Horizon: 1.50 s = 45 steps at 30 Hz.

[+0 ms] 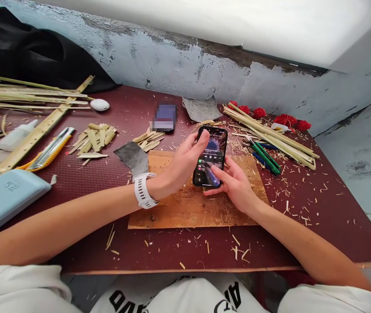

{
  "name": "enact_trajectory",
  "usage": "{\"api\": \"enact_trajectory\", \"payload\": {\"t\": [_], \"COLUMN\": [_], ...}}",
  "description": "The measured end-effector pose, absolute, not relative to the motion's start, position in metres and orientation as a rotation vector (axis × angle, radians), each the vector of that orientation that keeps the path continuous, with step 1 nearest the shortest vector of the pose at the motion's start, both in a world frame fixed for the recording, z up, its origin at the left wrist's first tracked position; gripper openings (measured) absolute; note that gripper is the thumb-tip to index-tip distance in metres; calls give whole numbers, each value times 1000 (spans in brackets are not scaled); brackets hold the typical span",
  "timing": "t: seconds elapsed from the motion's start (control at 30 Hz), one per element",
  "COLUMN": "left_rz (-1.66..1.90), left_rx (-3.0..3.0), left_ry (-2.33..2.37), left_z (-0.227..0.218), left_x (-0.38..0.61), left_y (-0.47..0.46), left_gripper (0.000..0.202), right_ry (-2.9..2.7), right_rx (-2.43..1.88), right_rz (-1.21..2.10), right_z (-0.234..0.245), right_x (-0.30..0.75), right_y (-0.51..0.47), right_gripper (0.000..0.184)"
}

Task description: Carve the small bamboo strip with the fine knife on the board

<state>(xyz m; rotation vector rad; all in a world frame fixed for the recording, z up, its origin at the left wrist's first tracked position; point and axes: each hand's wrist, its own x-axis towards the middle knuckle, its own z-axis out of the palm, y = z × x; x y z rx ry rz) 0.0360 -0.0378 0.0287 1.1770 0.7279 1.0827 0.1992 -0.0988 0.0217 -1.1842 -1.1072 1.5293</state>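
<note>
A smartphone (216, 148) with a lit media-control screen is held upright above a worn wooden board (188, 213). My left hand (180, 163), with a white watch (143, 190) on the wrist, is at the phone's left edge. Its thumb is raised over the upper part of the screen, and its other fingers are partly hidden behind the phone. From the lower right my right hand (236, 182) grips the phone, with the thumb over the lower screen and a finger below the bottom edge.
Around the board lie bamboo chips (96, 139), long bamboo strips (270, 137), green-handled pliers (266, 157), a yellow utility knife (50, 150) and a light-blue power bank (12, 193). Sandpaper (131, 158), a second dark device (164, 117) and red flowers (285, 119) sit farther back. Shavings litter the table.
</note>
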Motion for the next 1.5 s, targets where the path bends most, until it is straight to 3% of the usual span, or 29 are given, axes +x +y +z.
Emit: {"api": "enact_trajectory", "payload": {"t": [0.23,1.5], "left_rz": [1056,1059], "left_rx": [1142,981], "left_ry": [695,631], "left_z": [29,24], "left_x": [36,38], "left_y": [-43,-37], "left_gripper": [45,46], "right_ry": [-1008,-1016], "right_rx": [-1252,-1205], "right_rz": [1523,1609], "right_z": [20,23], "right_x": [198,195], "right_y": [-98,-102], "right_gripper": [44,47]}}
